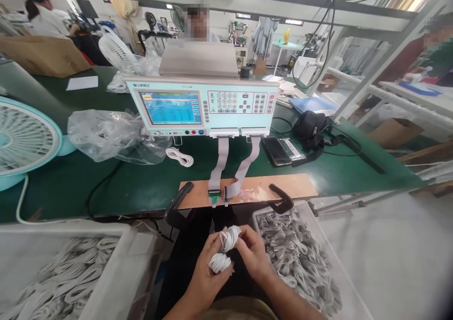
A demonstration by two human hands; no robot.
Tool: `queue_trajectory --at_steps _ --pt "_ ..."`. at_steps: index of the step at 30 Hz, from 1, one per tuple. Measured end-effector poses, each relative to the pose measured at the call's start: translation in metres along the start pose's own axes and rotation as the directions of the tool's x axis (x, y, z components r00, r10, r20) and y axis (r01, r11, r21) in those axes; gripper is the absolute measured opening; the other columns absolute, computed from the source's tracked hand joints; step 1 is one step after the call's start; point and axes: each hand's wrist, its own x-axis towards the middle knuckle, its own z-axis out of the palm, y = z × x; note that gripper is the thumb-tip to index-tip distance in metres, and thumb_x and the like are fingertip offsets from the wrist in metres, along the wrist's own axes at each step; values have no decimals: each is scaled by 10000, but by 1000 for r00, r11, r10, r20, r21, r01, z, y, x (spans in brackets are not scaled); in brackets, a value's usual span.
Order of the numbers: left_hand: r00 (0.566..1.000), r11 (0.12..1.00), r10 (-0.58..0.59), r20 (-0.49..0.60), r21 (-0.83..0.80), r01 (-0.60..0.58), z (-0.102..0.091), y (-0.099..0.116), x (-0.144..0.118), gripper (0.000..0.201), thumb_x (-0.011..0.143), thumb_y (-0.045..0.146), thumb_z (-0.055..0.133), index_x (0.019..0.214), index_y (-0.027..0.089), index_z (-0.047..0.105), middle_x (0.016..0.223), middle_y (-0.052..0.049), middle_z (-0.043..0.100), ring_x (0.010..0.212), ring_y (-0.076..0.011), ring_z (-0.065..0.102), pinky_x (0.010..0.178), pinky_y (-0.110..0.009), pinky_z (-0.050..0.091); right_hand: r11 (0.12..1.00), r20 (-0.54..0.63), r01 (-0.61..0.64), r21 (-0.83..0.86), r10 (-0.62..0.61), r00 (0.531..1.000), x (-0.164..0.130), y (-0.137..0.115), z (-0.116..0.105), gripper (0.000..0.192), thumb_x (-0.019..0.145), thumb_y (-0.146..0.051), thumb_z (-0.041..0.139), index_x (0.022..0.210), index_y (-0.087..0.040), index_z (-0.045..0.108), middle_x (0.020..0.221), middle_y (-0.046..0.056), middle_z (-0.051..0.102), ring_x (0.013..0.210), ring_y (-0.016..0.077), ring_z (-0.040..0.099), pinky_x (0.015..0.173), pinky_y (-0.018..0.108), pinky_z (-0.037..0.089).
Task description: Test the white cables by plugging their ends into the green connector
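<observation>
Low in front of my lap, my left hand is closed around a coiled white cable. Its loops show in two bunches, one above the other; whether these are one bundle or two I cannot tell. At the right side of the upper bunch, my right hand pinches with thumb and fingers, partly hiding what it grips there. Beyond my hands, two grey ribbon cables run down from a cable tester with a lit screen. They end in small connector boards at the edge of a tan board.
Bins of coiled cables stand on both sides, a left bin and a right bin. Black clamps grip the tan board. On the green table lie a loose white cable, a phone, plastic bags and a fan.
</observation>
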Motion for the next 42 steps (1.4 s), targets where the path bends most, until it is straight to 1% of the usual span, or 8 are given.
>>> queue_trajectory --at_steps 3,8,12,14,16,21,31,42 --pt "999 1000 -14 47 -24 15 -7 -1 2 522 722 172 619 1227 291 558 1233 -61 520 1134 -259 500 981 -365 393 989 9 -86 117 86 996 6 -1 1 115 775 -256 582 693 -178 602 637 -17 529 612 141 455 600 245 376" --pt "973 992 -59 223 -98 83 -41 12 11 422 708 194 643 1123 274 648 1265 -77 539 1151 -288 499 987 -396 388 933 104 -215 288 193 976 9 9 8 76 740 -253 623 729 -180 638 649 -17 551 588 133 443 592 239 366" --pt "981 920 -193 31 -341 192 -61 11 16 241 669 259 681 900 200 719 1118 -103 646 1120 -300 534 959 -399 413 937 131 -205 284 174 976 13 11 7 132 771 -299 624 710 -185 602 620 -27 519 565 125 427 579 239 356" --pt "936 872 -332 -114 -415 259 -63 6 21 220 675 304 686 853 177 702 897 -80 699 940 -259 624 825 -346 485 979 161 -135 152 110 981 17 4 5 159 804 -318 599 711 -189 588 634 -23 517 582 131 439 584 243 358" --pt "906 888 -389 -164 -330 322 -61 3 29 239 669 331 702 843 167 691 688 -26 667 693 -189 627 648 -266 488 999 209 -1 -36 8 978 23 -5 4 162 837 -304 564 722 -192 584 676 -10 525 630 145 465 613 254 366" --pt "973 959 -230 -3 -171 226 -42 6 51 205 665 337 713 723 144 678 652 -13 623 600 -124 537 581 -212 430 939 296 221 -262 -140 945 37 -18 10 176 888 -262 482 746 -191 558 724 7 508 682 156 473 646 268 368" --pt "943 940 -266 -199 -271 208 -20 -7 69 213 640 324 714 660 146 599 555 25 525 513 -94 469 508 -195 403 994 114 50 -94 -39 993 53 9 14 227 851 -360 561 785 -160 645 709 6 570 667 148 488 622 242 395" --pt "959 942 -254 -128 -257 216 -28 -9 71 196 666 301 684 607 147 578 461 25 531 435 -88 468 459 -188 383 999 62 -45 -7 46 997 54 2 17 260 806 -400 611 783 -147 665 627 -8 540 581 122 454 550 228 374"
